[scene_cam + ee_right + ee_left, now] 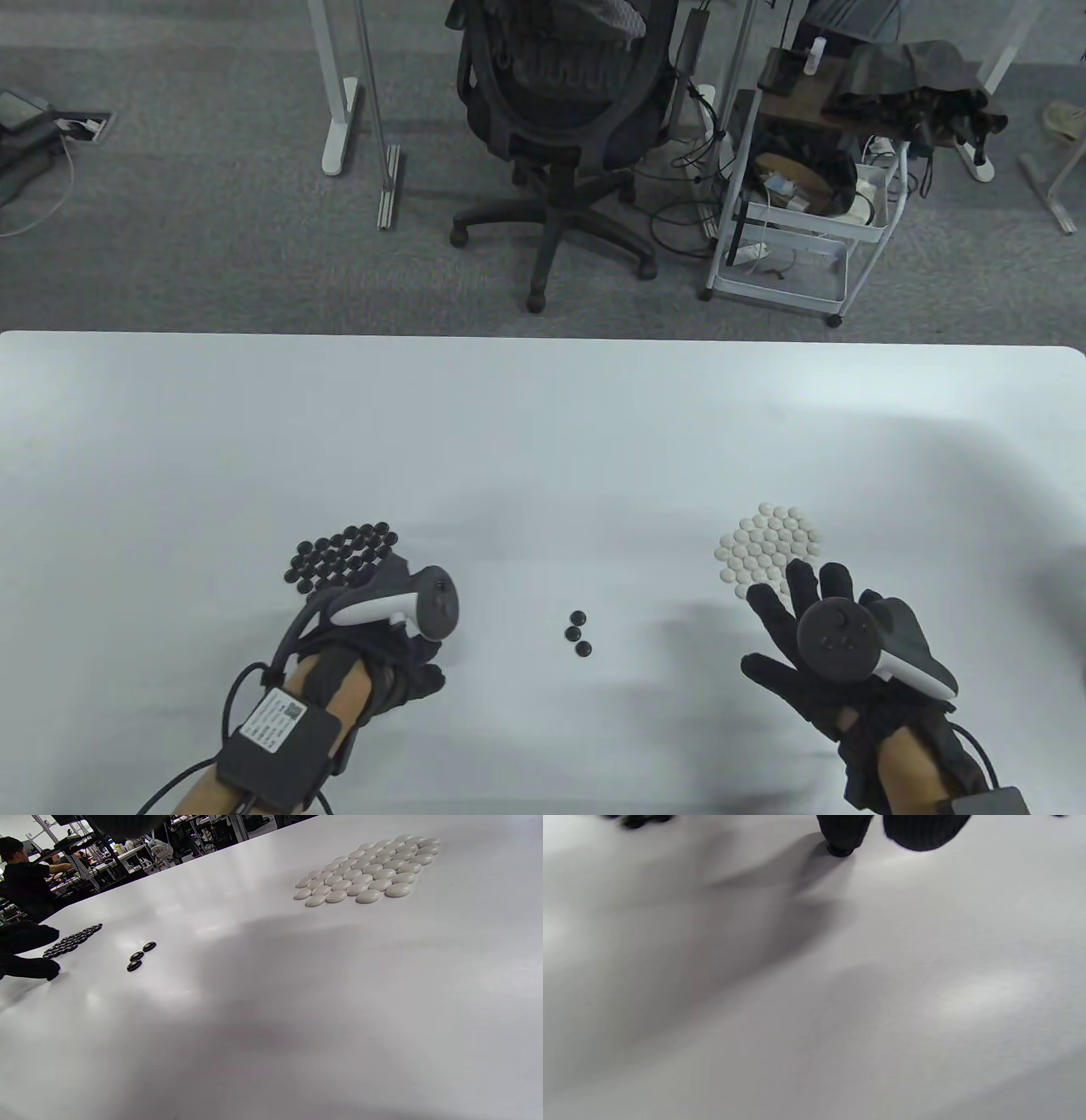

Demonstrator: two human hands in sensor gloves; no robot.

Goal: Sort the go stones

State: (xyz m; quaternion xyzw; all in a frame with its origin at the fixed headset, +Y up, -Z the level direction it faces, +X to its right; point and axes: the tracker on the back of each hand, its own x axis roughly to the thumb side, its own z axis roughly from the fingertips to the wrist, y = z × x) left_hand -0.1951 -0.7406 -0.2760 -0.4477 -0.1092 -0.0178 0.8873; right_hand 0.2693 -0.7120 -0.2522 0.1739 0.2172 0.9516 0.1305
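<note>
We judged the three small glossy black lens-shaped stones [579, 632] at table centre light, hard and slippery, best pinched across the rim. No containers showed; black stones [339, 553] clustered at nine o'clock, white stones [770, 548] at three. Our left hand [399, 628] pressed one black stone [839, 850]; our right hand [814, 645] lay spread, holding nothing.

Probably an office: swivel chair [560, 127], desk legs [344, 85] (grey carpet).

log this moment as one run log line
stage: sorting nearly done | black group at left hand | white group by right hand, fingers spread | three loose black stones mid-table
</note>
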